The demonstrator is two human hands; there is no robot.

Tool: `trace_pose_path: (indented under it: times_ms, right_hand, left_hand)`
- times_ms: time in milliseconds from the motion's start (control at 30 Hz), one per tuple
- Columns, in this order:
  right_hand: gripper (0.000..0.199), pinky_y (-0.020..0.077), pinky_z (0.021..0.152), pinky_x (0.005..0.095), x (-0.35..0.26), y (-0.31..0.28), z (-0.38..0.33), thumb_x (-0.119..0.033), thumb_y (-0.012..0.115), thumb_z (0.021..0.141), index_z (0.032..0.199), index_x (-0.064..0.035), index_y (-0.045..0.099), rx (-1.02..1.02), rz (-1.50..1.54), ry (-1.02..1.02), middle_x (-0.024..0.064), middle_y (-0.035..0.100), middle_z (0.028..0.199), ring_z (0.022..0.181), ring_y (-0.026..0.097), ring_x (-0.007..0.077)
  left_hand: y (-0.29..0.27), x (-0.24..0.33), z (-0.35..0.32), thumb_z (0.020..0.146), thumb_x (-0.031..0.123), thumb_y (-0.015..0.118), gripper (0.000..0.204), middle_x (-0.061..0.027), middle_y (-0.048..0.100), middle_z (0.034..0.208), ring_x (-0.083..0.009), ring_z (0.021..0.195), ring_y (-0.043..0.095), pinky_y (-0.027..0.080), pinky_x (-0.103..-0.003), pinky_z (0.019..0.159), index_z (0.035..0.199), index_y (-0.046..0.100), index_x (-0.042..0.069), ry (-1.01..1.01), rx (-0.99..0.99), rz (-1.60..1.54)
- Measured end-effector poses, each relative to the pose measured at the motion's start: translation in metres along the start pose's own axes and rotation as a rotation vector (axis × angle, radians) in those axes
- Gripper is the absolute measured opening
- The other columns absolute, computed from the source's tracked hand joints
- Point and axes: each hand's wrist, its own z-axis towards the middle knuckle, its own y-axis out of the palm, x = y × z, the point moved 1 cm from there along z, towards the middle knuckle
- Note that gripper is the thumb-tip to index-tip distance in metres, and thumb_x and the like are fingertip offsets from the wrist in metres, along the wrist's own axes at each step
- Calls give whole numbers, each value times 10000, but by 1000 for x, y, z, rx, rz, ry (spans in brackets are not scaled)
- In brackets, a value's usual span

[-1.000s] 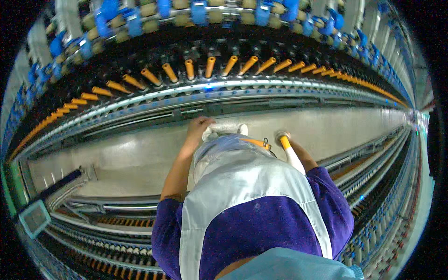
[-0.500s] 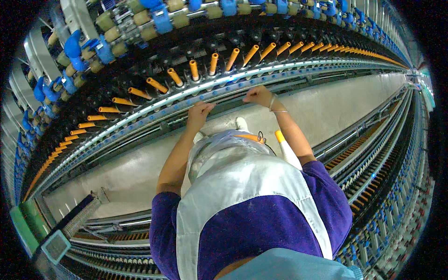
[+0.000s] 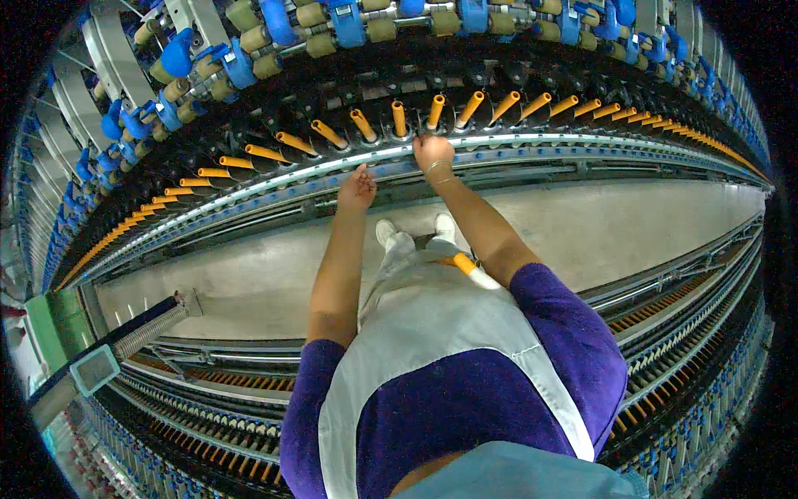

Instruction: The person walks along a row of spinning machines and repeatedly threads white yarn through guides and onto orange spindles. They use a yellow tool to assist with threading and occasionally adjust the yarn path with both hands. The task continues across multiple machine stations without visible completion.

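My right hand [image 3: 434, 153] reaches to the pale metal rail [image 3: 490, 141] of a spinning frame, just below an upright orange bobbin tube [image 3: 436, 111]. Its fingers are curled in and partly hidden; what they grip, if anything, does not show. Lower and to its left, my left hand [image 3: 357, 188] hovers before the rail with its fingers bent together. Anything between those fingertips is too small to make out. Along the rail runs a long row of such orange tubes. At my waist, a white bobbin with an orange end [image 3: 482, 276] lies against my grey apron [image 3: 440, 320].
Blue-armed rollers [image 3: 347, 23] line the frame above the tubes. A grey floor aisle [image 3: 573, 216] runs under me, with a second row of machines [image 3: 241, 399] behind. A green box [image 3: 60, 328] and a ribbed hose [image 3: 151, 331] stand at the left.
My right hand has moved left and up to the rail beneath a tube. My left hand has turned and stays lower. The view has shifted, and the waist bobbin now sits nearer my middle.
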Motion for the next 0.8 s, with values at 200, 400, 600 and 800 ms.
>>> trace_pose_path:
  times_ms: [200, 400, 600, 800]
  right_hand:
    - [357, 478, 490, 400, -7, -4, -6, -355, 638, 803, 604, -59, 616, 78, 136, 81, 148, 598, 581, 534, 603, 310]
    - [238, 487, 498, 315, 24, -74, -18, -253, 647, 813, 700, -45, 678, -46, 335, -216, 89, 628, 584, 494, 610, 206]
    - [309, 501, 565, 378, 29, -29, -5, -372, 605, 799, 703, -89, 683, -334, 505, 54, 109, 636, 627, 561, 623, 265]
    - [356, 490, 523, 404, 1, 14, 0, -354, 611, 808, 585, -76, 616, 25, -80, -37, 132, 589, 548, 514, 593, 316]
  left_hand:
    - [11, 4, -22, 912, 214, 555, 201, -28, 603, 697, -121, 551, 570, 471, -237, 490, 797, 584, 52, -19, -118, -273]
    - [47, -15, -79, 856, 178, 618, 136, -31, 615, 763, -144, 717, 609, 461, -267, 601, 890, 636, 48, 291, -29, 382]
    - [18, -4, -26, 792, 122, 667, 104, -11, 564, 666, -151, 711, 613, 442, -270, 552, 857, 631, 49, 164, 194, 154]
    - [8, 9, -8, 816, 96, 646, 74, -16, 597, 748, -136, 799, 606, 454, -268, 612, 880, 642, 59, 139, 135, -158]
